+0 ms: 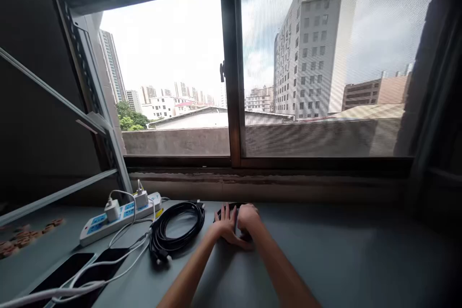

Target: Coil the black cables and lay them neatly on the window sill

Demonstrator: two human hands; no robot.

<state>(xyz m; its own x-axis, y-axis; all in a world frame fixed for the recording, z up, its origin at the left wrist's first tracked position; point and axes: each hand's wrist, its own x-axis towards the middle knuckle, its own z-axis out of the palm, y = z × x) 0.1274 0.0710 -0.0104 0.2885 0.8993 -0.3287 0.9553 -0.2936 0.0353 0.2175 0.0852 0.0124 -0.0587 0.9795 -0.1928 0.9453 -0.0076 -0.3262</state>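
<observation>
On the grey-blue tabletop, my left hand (227, 227) lies with its fingers spread over a dark, curved black cable (236, 205), which shows only in part around my hands. My right hand (248, 217) is closed against the same cable, just right of my left hand. Its fingertips point down and are hidden. To the left of both hands sits a larger coil of black cable (199, 221) with its plug ends showing.
A white power strip (121, 219) with two white chargers stands at the left. White charging cords (122, 271) run over two dark phones (65, 272) near the front left. Small brown pieces (27, 239) lie at the far left. A metal shelf post (104, 96) and a window (231, 162) border the table.
</observation>
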